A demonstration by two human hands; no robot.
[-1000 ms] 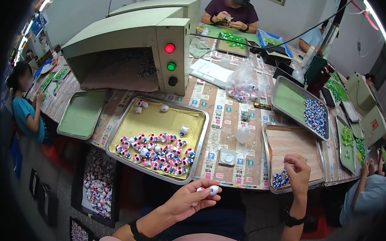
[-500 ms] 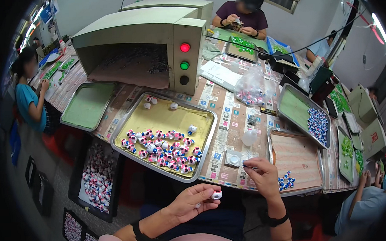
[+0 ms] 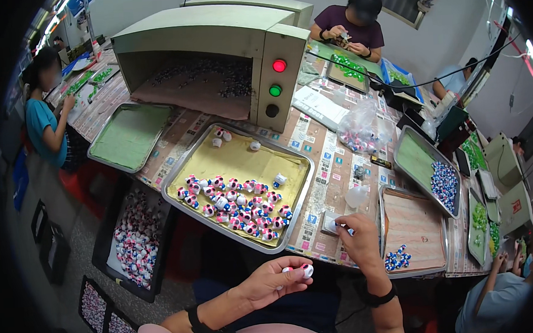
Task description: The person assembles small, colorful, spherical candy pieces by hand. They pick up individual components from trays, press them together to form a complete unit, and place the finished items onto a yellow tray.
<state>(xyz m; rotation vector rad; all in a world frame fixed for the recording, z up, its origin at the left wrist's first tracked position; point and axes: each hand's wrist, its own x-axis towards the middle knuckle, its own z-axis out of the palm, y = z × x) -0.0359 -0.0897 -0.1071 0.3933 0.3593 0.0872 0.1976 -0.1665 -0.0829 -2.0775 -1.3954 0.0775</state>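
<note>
Bare left hand (image 3: 269,283), one, above the floor just off the table's near edge: thumb and fingers clamped on a white-and-pink figurine head (image 3: 308,271), a second pink-and-white piece showing beside it. Bare right hand (image 3: 362,240), one: thumb and forefinger pinched together on a small blue piece (image 3: 337,225), mostly hidden, at the right side of a squarish white dish (image 3: 328,221); whether it touches the dish cannot be told. Table (image 3: 309,206), one, covered in printed sheeting. Upon it: metal tray lined in yellow (image 3: 236,159), with pink, white and blue figurines (image 3: 244,208) crowded toward its near side and a few white heads (image 3: 217,142) near its far edge; pink-lined tray (image 3: 414,218), blue-and-white pieces (image 3: 398,259) in its near left corner; green-lined tray (image 3: 411,153), tilted, its lower end heaped with like pieces (image 3: 443,186); clear plastic bag (image 3: 359,125) of figurine parts. Behind the yellow-lined tray — a beige oven (image 3: 205,26), open-fronted, bearing red and green lights. On the floor, left — a black crate (image 3: 158,270) of figurine heads.
</note>
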